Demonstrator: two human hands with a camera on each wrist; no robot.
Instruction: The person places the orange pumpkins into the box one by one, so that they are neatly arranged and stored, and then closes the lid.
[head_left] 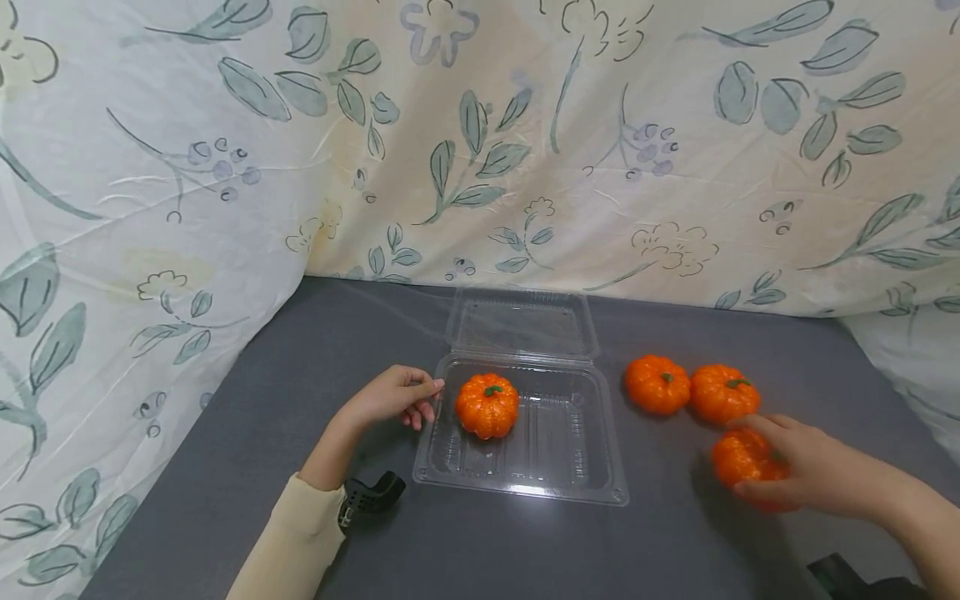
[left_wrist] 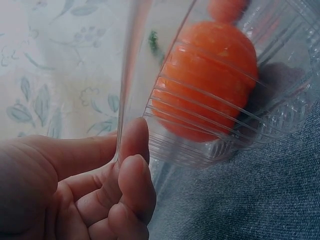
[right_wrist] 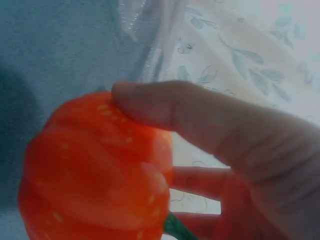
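My left hand (head_left: 396, 395) pinches the left rim of a clear plastic clamshell container (head_left: 555, 487), thumb on one side and fingers on the other in the left wrist view. Inside its left part sits a small orange pumpkin (head_left: 487, 406) with a green stem. Over at the right, my right hand (head_left: 817, 467) grips another pumpkin (head_left: 746, 462), thumb and fingers around its sides. The right wrist view shows that held pumpkin (right_wrist: 95, 170) close up, its green stem pointing toward the palm. Whether it touches the table cannot be told.
Two more pumpkins, one on the left (head_left: 657, 384) and one on the right (head_left: 723, 393), stand side by side right of the container. The container's lid (head_left: 522, 323) lies folded back. A floral cloth (head_left: 480, 150) hangs behind the dark grey tabletop (head_left: 285, 417).
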